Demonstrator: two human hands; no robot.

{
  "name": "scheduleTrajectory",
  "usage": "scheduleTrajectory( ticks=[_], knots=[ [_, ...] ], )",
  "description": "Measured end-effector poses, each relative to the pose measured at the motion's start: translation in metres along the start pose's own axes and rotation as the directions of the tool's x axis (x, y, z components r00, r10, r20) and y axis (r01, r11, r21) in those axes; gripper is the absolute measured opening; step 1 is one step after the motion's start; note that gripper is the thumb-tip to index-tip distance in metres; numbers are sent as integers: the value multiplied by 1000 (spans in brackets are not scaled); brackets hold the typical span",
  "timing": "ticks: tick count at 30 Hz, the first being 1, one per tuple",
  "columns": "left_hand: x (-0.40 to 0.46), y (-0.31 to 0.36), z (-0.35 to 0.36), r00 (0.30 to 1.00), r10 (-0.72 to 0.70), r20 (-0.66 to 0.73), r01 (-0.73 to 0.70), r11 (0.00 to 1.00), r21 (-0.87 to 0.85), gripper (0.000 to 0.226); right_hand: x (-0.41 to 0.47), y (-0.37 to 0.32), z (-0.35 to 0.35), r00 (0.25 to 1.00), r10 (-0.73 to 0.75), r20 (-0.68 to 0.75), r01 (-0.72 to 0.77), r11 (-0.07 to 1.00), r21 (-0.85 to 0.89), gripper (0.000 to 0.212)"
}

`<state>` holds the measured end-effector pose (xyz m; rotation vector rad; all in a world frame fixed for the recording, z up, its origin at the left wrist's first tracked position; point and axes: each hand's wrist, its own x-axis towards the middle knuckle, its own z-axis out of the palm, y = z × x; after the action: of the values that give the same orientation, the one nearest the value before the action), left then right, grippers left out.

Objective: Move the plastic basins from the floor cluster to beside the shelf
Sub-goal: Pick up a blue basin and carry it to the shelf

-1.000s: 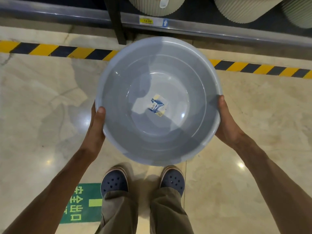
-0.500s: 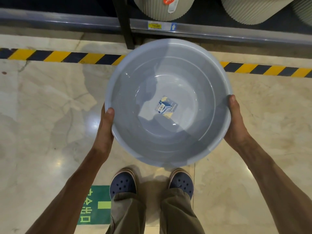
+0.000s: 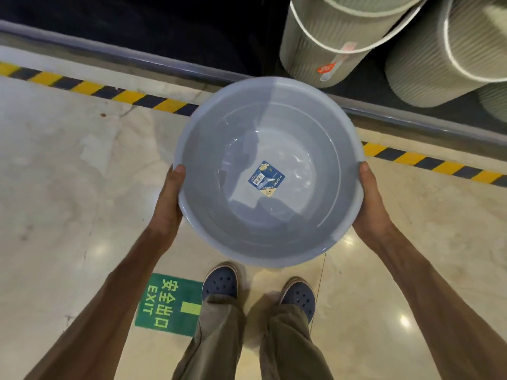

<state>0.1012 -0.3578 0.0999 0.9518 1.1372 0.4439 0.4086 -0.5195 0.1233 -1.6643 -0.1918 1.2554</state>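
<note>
Marble floor [image 3: 82, 187], shelf [image 3: 411, 122] ahead | carry step: left hand [image 3: 168, 207], right hand [image 3: 370, 207] clamped on basin [image 3: 233, 149] rim | next: lower it beside shelf.

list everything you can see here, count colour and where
basin: 1, grey-blue, held off the floor at centre, open side up
label: 1, blue with a yellow corner, on the basin's inner bottom
bins: at least 2, ribbed beige-grey with pale rims, on the shelf at top right
tag: 1, pale with an orange spot, on the left bin
shelf edge: 1, grey metal, across the top
hazard tape: 1 strip, yellow and black, on the floor along the shelf
floor: beige marble, glossy
exit sign: 1, green, on the floor by the left foot
shoes: 2, navy clogs, bottom centre
trousers: olive, bottom centre
left hand: on the basin's left rim
right hand: on the basin's right rim
</note>
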Motion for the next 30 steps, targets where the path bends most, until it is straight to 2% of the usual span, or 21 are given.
scheduleTrajectory(
  ticks=[6, 13, 17, 22, 25, 30],
  knots=[
    [-78, 55, -70, 986, -39, -160, 35, 999, -29, 72, -40, -65, 83, 986, 26, 162, -13, 996, -84, 55],
    [-174, 111, -153, 932, -78, -354, 40, 993, -112, 85, -89, -132, 198, 925, 95, 369, 8, 963, -269, 59],
    [-220, 134, -201, 889, -110, -445, 14, 977, -215, 80, -122, -167, 269, 879, 118, 462, 59, 934, -352, 58],
    [-264, 160, -255, 845, -144, -515, -22, 952, -304, 70, -151, -193, 354, 843, 183, 505, 76, 890, -449, 62],
    [-282, 175, -290, 826, -159, -541, -38, 942, -334, 73, -163, -204, 405, 828, 193, 527, 93, 878, -469, 57],
    [-295, 203, -349, 820, -151, -552, -52, 941, -334, 69, -177, -219, 476, 814, 242, 528, 80, 854, -515, 62]
  ],
)
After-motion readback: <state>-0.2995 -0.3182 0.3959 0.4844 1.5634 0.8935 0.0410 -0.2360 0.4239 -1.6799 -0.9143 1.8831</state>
